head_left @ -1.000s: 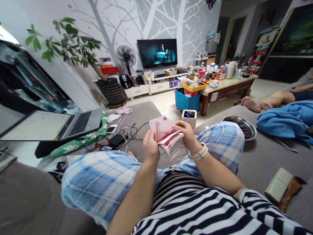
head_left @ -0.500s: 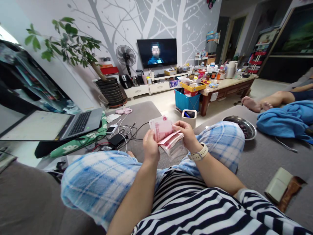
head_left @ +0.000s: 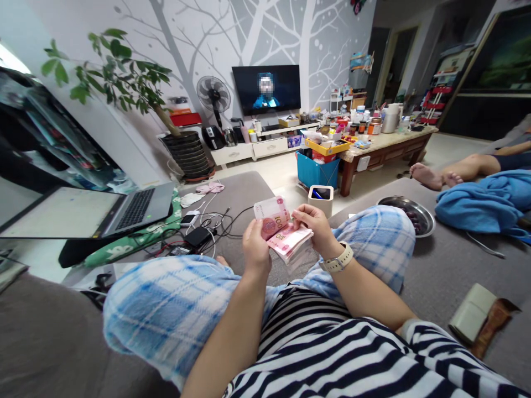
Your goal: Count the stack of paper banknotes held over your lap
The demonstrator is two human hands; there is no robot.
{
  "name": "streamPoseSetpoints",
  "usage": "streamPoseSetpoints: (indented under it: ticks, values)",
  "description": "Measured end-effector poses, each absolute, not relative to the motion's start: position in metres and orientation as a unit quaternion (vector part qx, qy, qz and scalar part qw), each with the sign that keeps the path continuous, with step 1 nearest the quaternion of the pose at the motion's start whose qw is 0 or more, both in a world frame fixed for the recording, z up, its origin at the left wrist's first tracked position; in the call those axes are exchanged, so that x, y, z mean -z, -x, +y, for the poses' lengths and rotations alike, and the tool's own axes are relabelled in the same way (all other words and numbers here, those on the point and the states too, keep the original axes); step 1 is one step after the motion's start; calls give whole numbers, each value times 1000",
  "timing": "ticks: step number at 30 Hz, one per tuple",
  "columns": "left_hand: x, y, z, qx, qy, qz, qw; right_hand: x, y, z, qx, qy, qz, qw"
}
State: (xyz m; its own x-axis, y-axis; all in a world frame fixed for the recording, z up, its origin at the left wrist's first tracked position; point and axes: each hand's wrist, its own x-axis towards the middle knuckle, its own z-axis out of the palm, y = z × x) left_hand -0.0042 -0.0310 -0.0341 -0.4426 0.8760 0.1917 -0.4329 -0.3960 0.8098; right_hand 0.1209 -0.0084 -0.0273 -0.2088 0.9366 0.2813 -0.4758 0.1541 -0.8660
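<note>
A stack of pink banknotes [head_left: 286, 239] is held over my lap between both hands. My left hand [head_left: 256, 250] grips the stack's near left edge, with the thumb on a note [head_left: 271, 214] that stands bent up toward the far side. My right hand [head_left: 316, 229], with a white watch on the wrist, closes its fingers on the stack's right side, fingertips on the top note. I sit cross-legged in blue checked trousers and a striped top on a grey sofa [head_left: 448, 271].
An open laptop [head_left: 103, 213] rests on a green cushion at left, with cables and a charger [head_left: 198, 236] beside it. A metal bowl [head_left: 409, 213], a blue blanket [head_left: 485, 202] and another person's bare feet [head_left: 431, 176] lie at right. A wallet [head_left: 479, 318] is by my right elbow.
The top note has been flicked up and folded back toward the far side, so its face with the number shows; both hands stay in the same place.
</note>
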Motion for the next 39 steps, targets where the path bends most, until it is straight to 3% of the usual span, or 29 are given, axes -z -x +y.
streamPoseSetpoints:
  ticks: [19,39]
  values:
    - [34,6,-31,-732,-358,360,455,27,-122,-8,-633,264,-477,550]
    - [29,0,-36,-731,-347,356,468,28,-122,-7,-616,261,-469,576]
